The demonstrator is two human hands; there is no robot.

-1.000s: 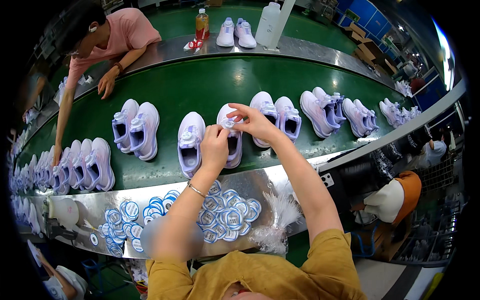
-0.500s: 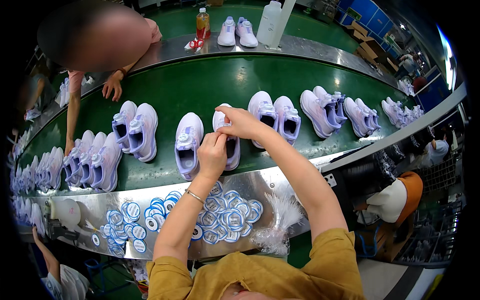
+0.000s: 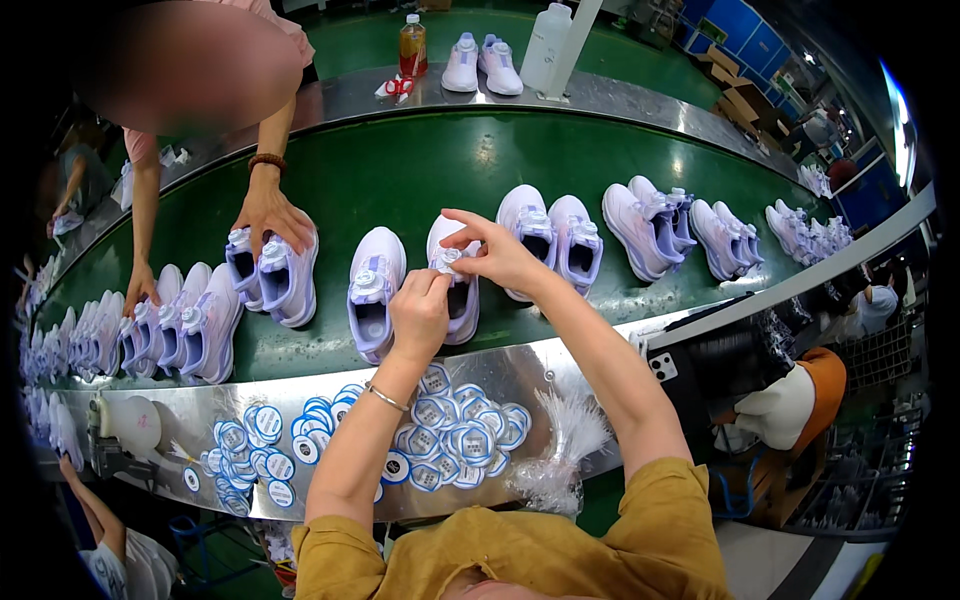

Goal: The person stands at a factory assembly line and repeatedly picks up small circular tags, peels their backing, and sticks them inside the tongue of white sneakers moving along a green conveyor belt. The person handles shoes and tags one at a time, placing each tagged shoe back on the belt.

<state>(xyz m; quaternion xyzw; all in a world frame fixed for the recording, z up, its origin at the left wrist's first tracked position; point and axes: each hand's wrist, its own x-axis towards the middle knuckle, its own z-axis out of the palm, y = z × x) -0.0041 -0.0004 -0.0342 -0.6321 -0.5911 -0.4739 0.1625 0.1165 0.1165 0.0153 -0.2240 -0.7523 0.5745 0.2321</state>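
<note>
Left hand (image 3: pixel 420 310) and right hand (image 3: pixel 497 253) work over a lilac shoe (image 3: pixel 461 312).

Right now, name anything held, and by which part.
Left hand and right hand are at the dial of one shoe; whether they grip it cannot be told.

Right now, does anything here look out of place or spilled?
Mildly: one white pair of shoes stands off the green belt, beside an amber bottle on the far metal ledge. The round tags lie in loose, overlapping heaps, perhaps deliberately. I see no obvious damage.
</note>
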